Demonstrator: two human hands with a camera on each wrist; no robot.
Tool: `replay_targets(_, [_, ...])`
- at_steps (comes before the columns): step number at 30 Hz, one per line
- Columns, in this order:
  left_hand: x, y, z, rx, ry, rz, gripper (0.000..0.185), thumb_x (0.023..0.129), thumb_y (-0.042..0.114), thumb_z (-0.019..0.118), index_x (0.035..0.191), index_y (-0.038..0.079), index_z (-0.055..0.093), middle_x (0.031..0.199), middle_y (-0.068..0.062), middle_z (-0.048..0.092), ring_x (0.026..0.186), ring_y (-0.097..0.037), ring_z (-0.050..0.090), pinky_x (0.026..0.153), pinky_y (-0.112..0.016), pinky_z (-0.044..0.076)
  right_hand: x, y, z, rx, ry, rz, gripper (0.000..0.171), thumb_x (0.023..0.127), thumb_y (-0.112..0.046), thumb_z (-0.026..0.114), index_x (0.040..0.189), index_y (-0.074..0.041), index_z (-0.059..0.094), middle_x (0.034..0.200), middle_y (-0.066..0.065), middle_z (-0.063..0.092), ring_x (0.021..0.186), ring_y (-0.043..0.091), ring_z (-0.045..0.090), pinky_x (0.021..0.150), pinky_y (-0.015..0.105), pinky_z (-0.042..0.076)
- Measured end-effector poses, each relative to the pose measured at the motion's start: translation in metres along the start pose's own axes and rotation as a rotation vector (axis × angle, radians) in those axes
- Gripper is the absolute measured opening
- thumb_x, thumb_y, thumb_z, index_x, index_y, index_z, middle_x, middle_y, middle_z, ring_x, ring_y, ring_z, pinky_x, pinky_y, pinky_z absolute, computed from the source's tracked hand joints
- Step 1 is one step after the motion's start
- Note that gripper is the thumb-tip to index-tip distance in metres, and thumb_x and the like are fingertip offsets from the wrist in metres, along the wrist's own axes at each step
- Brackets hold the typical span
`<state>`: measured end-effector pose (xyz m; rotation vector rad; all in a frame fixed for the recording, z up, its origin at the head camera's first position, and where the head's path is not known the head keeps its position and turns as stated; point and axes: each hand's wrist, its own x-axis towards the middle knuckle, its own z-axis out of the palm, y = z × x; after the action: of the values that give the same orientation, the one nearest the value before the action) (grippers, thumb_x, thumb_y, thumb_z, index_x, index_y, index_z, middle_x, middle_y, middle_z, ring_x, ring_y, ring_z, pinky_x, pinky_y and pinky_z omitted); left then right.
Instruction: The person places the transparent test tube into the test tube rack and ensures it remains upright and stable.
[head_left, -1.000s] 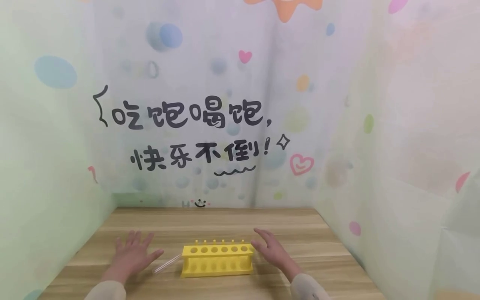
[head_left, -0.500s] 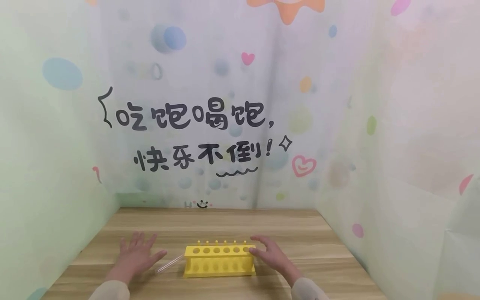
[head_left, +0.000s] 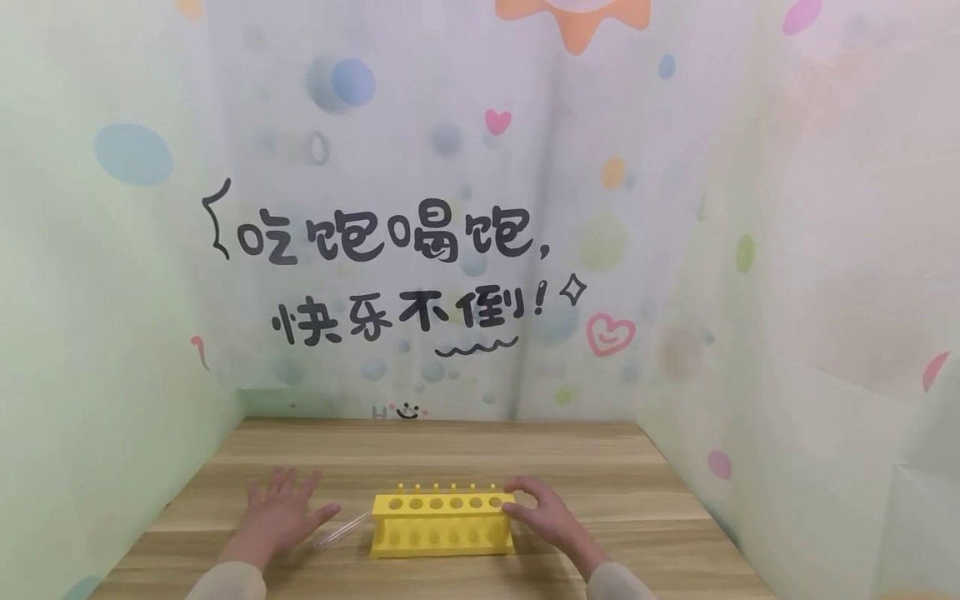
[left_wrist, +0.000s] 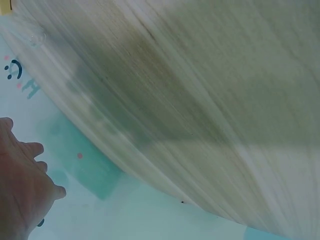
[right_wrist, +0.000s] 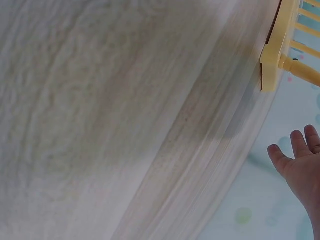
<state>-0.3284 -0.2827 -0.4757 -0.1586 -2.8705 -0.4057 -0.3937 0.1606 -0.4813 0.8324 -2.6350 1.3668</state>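
Wooden tabletop (head_left: 450,454) with pale plank grain spans the scene beneath both hands. One yellow plastic test-tube rack (head_left: 442,525) stands between the hands, its right end under the right hand (head_left: 546,510); its top plate shows six round holes, all empty, with a row of small pegs along the far edge. The right hand's fingers are bent lightly over that end of the rack, touching it. The left hand (head_left: 281,517) lies flat on the wood, fingers spread. One clear glass test tube (head_left: 341,531) lies on its side just right of the left thumb, its far end near the rack's left end.
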Motion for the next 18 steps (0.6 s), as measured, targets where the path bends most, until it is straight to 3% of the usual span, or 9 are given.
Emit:
replay_targets(9, [0.0006,0.0027,0.0008,0.009,-0.017,-0.002,0.083,0.095,0.065,0.047,0.145,-0.001,0.045,0.147,-0.044,0.025,0.138,-0.062,0.011,0.102,-0.079,-0.007,-0.0029,0.0018,0.0012,0.011,0.029,0.03,0.035,0.092,-0.033,0.069,0.121,-0.013,0.066,0.141,0.02,0.052,0.133,0.048,0.04,0.103,0.073,0.029])
replay_targets(18, [0.0018,0.0082,-0.0027,-0.006,-0.014,0.008,0.08,0.094,0.061,0.053,0.143,-0.002,0.047,0.145,-0.044,0.029,0.136,-0.063,0.016,0.102,-0.08,-0.002,-0.0028,0.001,0.0003,0.054,0.002,0.019,0.035,0.094,-0.03,0.068,0.122,-0.01,0.065,0.136,0.019,0.055,0.131,0.048,0.041,0.102,0.072,0.031])
